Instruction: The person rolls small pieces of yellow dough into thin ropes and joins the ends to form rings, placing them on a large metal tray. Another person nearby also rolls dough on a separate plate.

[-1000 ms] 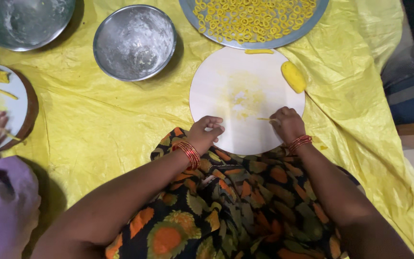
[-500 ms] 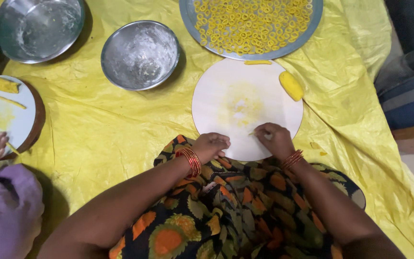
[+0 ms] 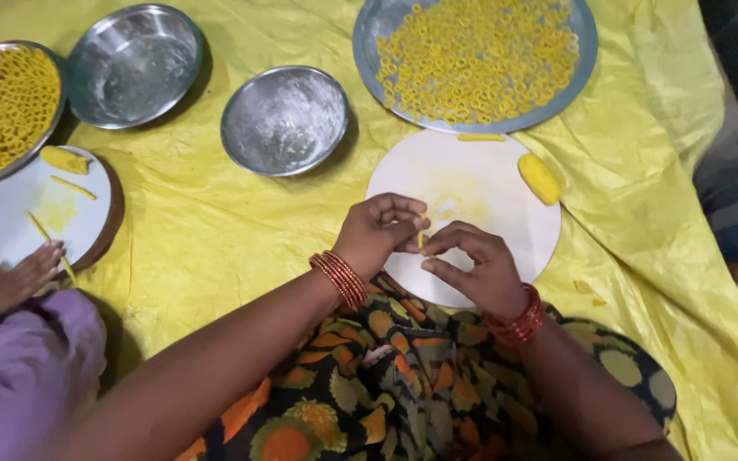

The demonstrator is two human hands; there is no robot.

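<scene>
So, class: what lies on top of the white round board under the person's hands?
On the white round board: a yellow dough lump and a thin strip. The hands hide its near part.

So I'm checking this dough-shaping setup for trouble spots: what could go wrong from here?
The thin dough strip pinched between the left hand and right hand looks fragile and might snap. The dough lump lies near the edge of the white board and could roll onto the yellow sheet.
</scene>
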